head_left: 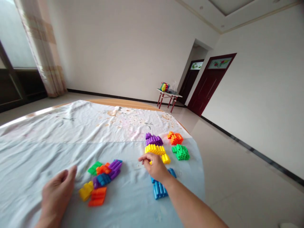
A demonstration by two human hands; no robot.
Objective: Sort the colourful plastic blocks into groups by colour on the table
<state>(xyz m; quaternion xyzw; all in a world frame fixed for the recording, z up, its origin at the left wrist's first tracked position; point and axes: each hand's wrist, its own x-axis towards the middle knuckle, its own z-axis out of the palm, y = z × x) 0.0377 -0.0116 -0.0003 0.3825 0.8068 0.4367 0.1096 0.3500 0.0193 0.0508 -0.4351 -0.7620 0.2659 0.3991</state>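
Note:
My left hand (pixel 58 193) hovers at the lower left, thumb up and fingers loosely curled, with nothing visible in it. Just right of it lies a mixed pile of plastic tube-shaped blocks: green (pixel 95 168), orange (pixel 97 197), yellow (pixel 86 191), blue (pixel 104 179) and purple (pixel 115 168). My right hand (pixel 154 165) reaches over the near edge of the yellow blocks (pixel 155 149), fingers pointing left and slightly apart; I see nothing held. Blue blocks (pixel 160 190) lie below my right wrist, partly hidden by it. Some yellow blocks are hidden behind the hand.
Purple blocks (pixel 154 140) sit behind the yellow group. Orange blocks (pixel 175 138) and green blocks (pixel 181 152) are grouped near the right edge of the round table, on a wrinkled cloth (pixel 59 155). A small side table (pixel 169 93) with bags stands by the far wall.

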